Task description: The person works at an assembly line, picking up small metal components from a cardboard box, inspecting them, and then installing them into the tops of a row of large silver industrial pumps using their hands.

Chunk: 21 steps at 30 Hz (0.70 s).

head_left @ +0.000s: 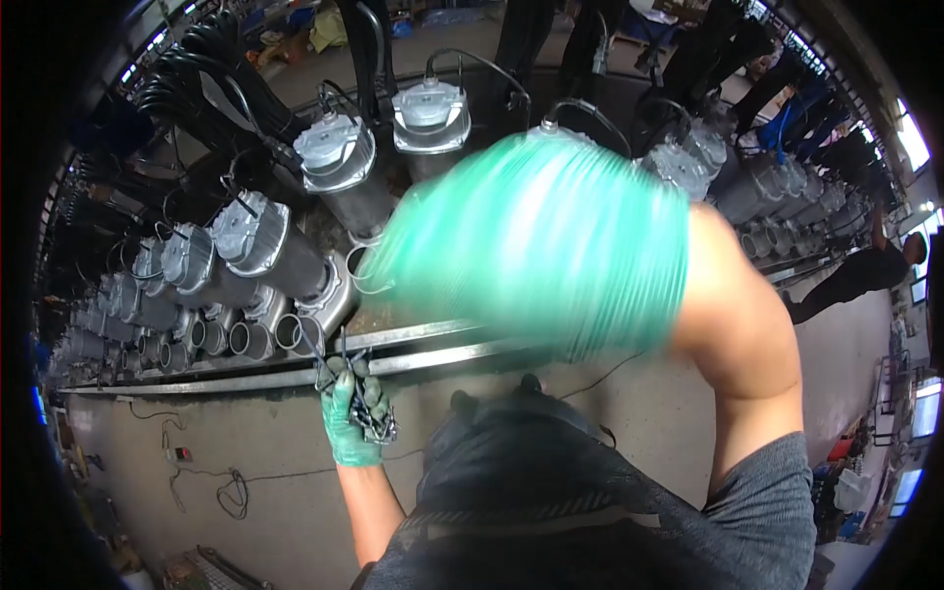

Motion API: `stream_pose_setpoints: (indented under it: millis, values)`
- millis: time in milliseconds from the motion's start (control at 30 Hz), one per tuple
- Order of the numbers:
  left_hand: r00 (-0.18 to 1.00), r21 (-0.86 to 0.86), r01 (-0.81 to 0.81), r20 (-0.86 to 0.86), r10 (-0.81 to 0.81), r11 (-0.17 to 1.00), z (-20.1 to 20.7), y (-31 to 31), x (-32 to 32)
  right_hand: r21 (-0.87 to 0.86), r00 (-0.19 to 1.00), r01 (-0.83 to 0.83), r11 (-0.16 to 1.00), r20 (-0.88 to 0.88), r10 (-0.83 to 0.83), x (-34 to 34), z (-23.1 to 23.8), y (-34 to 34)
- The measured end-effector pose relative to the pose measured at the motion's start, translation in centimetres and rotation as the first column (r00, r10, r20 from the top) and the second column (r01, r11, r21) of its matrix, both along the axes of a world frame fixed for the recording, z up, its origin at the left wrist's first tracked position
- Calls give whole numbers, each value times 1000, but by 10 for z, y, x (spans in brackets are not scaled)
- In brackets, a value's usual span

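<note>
My left hand [346,425], in a green glove with grey fingertips, is closed round a bunch of small dark and shiny metal pieces [378,421]. Some thin strips or rods stick up past its fingers; their exact kind is too small to make out. It is by the front rail, just below the round outlet of a grey metal motor pump [248,236]. My right hand [536,251], also green-gloved, is raised large and close, hiding the pumps behind it. Motion smears its fingers, so its grip does not show.
Rows of similar pumps [339,162] with black cables on top curve away left and right. Metal rails [265,378] run along the front. A thin cable [234,494] lies on the floor. A person [870,267] in dark clothes stands at the far right.
</note>
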State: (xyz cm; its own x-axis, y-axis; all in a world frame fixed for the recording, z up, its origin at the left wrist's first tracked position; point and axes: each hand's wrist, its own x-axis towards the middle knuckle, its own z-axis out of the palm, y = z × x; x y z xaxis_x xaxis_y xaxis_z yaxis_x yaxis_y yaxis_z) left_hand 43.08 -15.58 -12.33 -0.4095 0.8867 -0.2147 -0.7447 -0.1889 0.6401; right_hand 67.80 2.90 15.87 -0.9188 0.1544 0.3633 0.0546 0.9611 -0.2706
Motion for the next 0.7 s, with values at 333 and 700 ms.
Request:
stream_pose_setpoints:
  millis: [333, 700]
  values:
    - [998, 28, -56, 6, 56, 998, -14, -19, -22, 290, 794, 366, 884, 399, -459, 36, -30, 191]
    - [986, -29, -164, 23, 165, 986, -20, -27, -13, -223, 803, 242, 944, 593, -66, 35, -25, 240]
